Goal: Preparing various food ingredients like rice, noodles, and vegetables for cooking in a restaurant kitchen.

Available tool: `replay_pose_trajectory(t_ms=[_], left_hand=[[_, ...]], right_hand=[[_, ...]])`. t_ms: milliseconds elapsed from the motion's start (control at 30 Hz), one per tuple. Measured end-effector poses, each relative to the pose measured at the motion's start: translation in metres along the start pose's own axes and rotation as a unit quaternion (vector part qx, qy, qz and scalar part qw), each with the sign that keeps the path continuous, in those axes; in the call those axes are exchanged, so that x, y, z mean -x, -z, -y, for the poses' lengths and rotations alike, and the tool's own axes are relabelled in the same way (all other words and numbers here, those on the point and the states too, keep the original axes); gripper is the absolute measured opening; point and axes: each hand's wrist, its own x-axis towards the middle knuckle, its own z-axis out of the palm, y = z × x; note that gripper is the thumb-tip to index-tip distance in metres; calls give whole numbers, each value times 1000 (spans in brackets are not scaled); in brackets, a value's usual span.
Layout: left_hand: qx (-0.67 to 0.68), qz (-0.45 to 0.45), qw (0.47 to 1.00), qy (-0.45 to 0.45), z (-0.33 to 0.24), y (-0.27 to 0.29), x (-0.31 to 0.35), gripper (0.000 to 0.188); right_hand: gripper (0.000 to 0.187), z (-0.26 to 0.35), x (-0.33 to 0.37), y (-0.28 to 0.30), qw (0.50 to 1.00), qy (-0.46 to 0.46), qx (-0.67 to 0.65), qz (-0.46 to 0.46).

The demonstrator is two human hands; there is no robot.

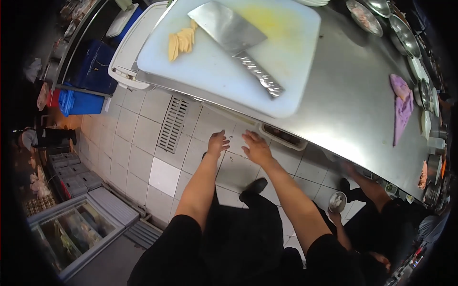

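Observation:
My left hand (218, 144) and my right hand (257, 148) are held out in the air over the tiled floor, just short of the steel counter's (343, 105) near edge. Fingers on both are apart, and neither hand holds anything. Beyond them a white cutting board (200, 78) lies on the counter, stained yellow at its far side. Across the board rests a cleaver (226, 26), its shiny ridged handle (260, 76) pointing toward my right hand. Several thin pale-yellow slices (182, 42) lie overlapped left of the blade. Below the counter edge, a light-rimmed container (284, 138) sits nearest my right hand.
A purple cloth (402, 107) and several metal bowls (365, 19) line the counter's right side. At right, another person's arm (369, 186) reaches in, and a hand holds a small bowl (337, 202). Blue bins (86, 101), a floor drain (173, 125) and a glass-topped chest (78, 233) are leftward.

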Motion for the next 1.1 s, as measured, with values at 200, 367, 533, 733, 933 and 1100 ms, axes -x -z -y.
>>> replay_pose_trajectory(t_ms=[200, 367, 533, 733, 933, 1100], left_hand=[[159, -9, 987, -3, -50, -5, -118, 58], [67, 47, 996, 22, 9, 42, -124, 51], [167, 108, 980, 10, -11, 11, -111, 80], [123, 46, 990, -59, 13, 33, -117, 60], [-49, 144, 982, 111, 70, 96, -28, 60], [-424, 240, 873, -18, -5, 60, -40, 55]], right_hand=[[59, -45, -79, -38, 951, -219, 195, 93], [62, -41, -83, -31, 929, -238, 266, 100], [64, -43, -78, -34, 917, -263, 284, 93], [62, -28, -84, -48, 924, -250, 268, 108], [61, -44, -85, -4, 927, -233, 279, 85], [40, -41, -51, -40, 938, -157, 140, -277]])
